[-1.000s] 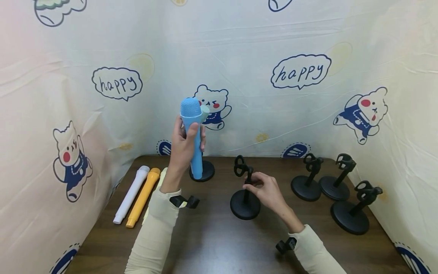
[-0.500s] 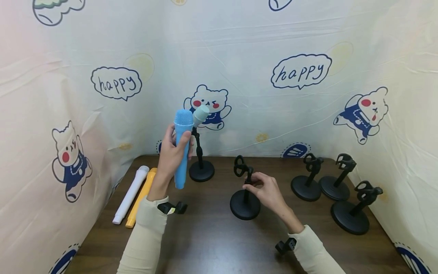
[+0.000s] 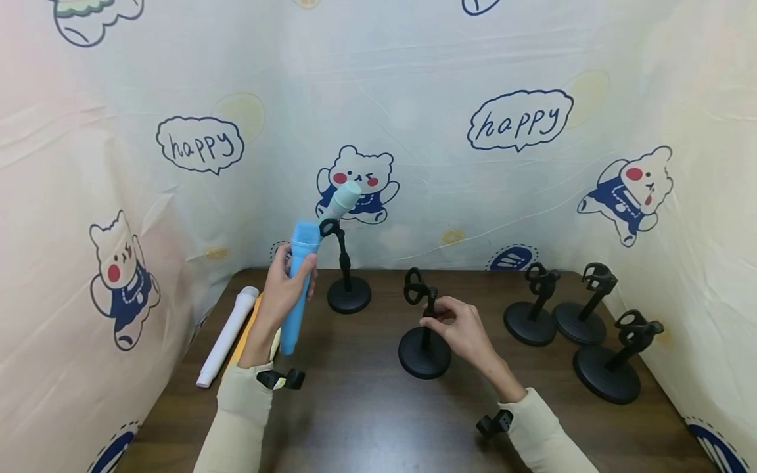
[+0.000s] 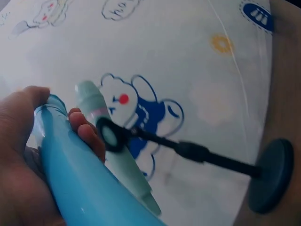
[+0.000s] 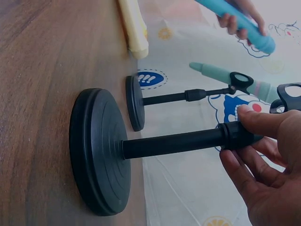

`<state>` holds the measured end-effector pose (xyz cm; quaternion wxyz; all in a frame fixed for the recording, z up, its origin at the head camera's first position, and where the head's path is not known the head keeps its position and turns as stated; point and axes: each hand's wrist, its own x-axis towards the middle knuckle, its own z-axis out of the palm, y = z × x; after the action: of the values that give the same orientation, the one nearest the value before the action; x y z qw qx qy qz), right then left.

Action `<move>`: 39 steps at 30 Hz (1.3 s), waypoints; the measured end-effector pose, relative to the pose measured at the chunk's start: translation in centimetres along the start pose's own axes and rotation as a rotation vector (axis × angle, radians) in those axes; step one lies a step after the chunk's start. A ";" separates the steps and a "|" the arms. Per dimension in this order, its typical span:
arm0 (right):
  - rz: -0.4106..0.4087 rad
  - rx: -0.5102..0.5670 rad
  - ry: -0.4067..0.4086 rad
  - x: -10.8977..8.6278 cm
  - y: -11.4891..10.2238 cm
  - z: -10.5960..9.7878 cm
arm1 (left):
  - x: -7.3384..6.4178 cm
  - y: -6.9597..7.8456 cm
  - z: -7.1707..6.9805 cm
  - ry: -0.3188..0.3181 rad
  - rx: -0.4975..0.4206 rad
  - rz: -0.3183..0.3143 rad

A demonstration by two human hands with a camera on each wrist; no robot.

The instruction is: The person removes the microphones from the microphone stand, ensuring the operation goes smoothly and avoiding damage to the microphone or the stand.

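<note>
A blue microphone (image 3: 299,282) is held up off the table by my left hand (image 3: 279,289), its fingers wrapped round the body and the mesh head on top. With fingertips and thumb, my right hand (image 3: 458,328) pinches the upper post of a black microphone stand (image 3: 424,355). That stand's base rests on the table, and its ring clip holds nothing. Behind the left hand, a second stand (image 3: 349,295) carries a mint-green microphone (image 3: 341,199) tilted in its clip; the left wrist view shows the mint-green microphone (image 4: 124,169) passing through the ring.
To the left on the brown table (image 3: 367,420) lie a white microphone (image 3: 227,338) and a yellow-orange one (image 3: 241,341), partly covered by the left arm. A pale yellow microphone (image 5: 134,28) shows in the right wrist view. Several black stands (image 3: 529,323) stand at the right.
My left hand has moved down and to the left with the blue microphone, uncovering the mint-green microphone and its stand. The right hand and its stand have stayed in place.
</note>
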<state>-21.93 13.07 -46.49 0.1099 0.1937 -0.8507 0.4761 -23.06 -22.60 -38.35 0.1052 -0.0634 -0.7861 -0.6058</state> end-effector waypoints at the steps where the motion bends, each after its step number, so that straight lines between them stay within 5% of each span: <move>1: -0.003 0.003 0.002 0.0 0.0 0.0 | -0.1 -0.4 -0.2 -0.001 0.012 -0.012; 19: 0.010 0.000 -0.004 0.1 0.0 0.0 | -0.6 -7.4 -1.2 0.041 0.355 -0.164; 33: 0.021 0.004 -0.009 0.1 0.0 0.0 | -0.5 -10.5 -0.7 0.073 0.756 -0.193; 39: 0.022 0.004 -0.007 0.1 0.0 0.0 | -0.6 -11.5 -0.5 0.049 0.856 -0.218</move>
<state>-21.99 13.06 -46.42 0.1013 0.1863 -0.8522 0.4784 -25.06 -25.99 -49.16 0.0758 0.0835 -0.9655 -0.2348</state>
